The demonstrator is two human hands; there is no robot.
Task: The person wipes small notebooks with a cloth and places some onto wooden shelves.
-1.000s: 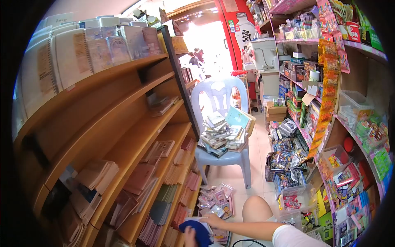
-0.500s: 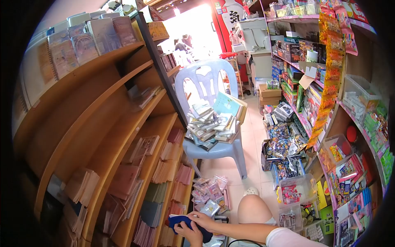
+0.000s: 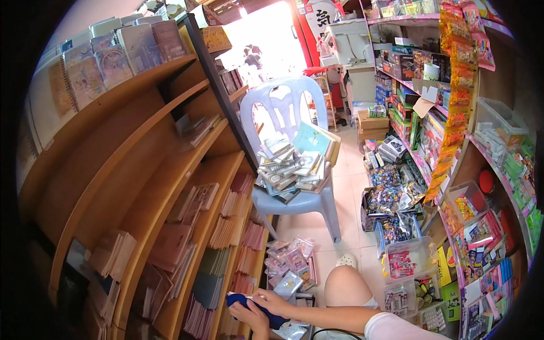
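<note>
At the bottom centre, my left hand (image 3: pixel 252 317) is closed round a dark blue cloth (image 3: pixel 276 322). My right hand (image 3: pixel 273 302) lies just to its right, fingers closed at the cloth's upper edge, where a thin pale edge of something shows. Both hands are in front of the lower wooden shelves, beside stacked notebooks (image 3: pixel 203 294). On the floor right behind them lies a pile of plastic-wrapped packets (image 3: pixel 292 258).
A blue plastic chair (image 3: pixel 324 205) bears a heap of small books (image 3: pixel 283 167). Wooden shelves (image 3: pixel 136 221) rise on the left. Boxes of packets (image 3: pixel 391 195) and clear bins (image 3: pixel 409 258) line the right aisle. My knee (image 3: pixel 349 289) is near.
Both hands and the blue cloth have shifted slightly left. The right hand has moved closer over the cloth's upper edge.
</note>
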